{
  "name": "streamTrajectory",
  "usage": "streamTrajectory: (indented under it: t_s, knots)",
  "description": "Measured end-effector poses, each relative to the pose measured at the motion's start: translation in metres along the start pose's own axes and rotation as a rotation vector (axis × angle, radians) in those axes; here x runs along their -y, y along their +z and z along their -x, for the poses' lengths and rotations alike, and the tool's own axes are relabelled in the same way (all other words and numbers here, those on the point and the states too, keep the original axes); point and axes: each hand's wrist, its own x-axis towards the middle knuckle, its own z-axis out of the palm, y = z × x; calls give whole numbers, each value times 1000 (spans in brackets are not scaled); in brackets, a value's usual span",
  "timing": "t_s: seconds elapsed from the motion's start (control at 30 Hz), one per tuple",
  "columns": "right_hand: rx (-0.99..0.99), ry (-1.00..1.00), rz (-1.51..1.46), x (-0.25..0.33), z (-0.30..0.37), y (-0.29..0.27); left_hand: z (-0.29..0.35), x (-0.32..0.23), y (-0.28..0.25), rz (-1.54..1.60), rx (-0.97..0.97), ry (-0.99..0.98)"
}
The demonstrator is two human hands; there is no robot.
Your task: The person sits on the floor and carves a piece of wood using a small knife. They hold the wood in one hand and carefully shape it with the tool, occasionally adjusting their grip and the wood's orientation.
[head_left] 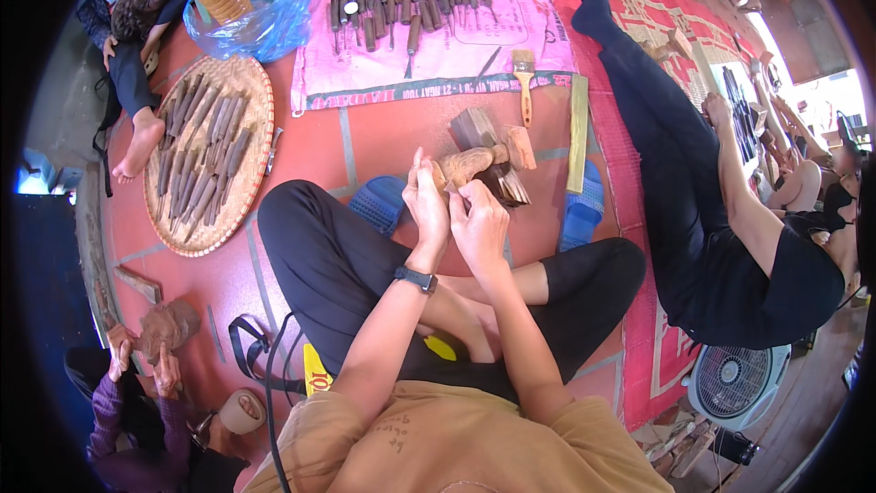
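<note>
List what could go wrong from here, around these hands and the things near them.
The left hand and right hand work bare and close together at the brown wooden piece; if it shifted, fingers might be scraped.
The woven tray of wood-handled tools lies close to the left knee, so a leg movement might knock it.
The black strap lies loose near that knee and might catch on standing up.
</note>
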Motion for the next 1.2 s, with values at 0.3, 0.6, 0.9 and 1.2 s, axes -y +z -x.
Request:
streamTrajectory:
  t_s: [0.3, 0.6, 0.9, 1.2]
  knots:
    - [11, -12, 10, -1, -17, 8, -4, 9, -8, -51, 39, 60]
    - [-19, -6, -25, -2, -28, 15, 0, -3, -3, -95, 65, 43]
    - [-37, -14, -7, 0, -18, 10, -11, 8, -9, -82, 95, 28]
    - [-59, 21, -62, -6, 22, -7, -17, 7, -10, -79, 97, -57]
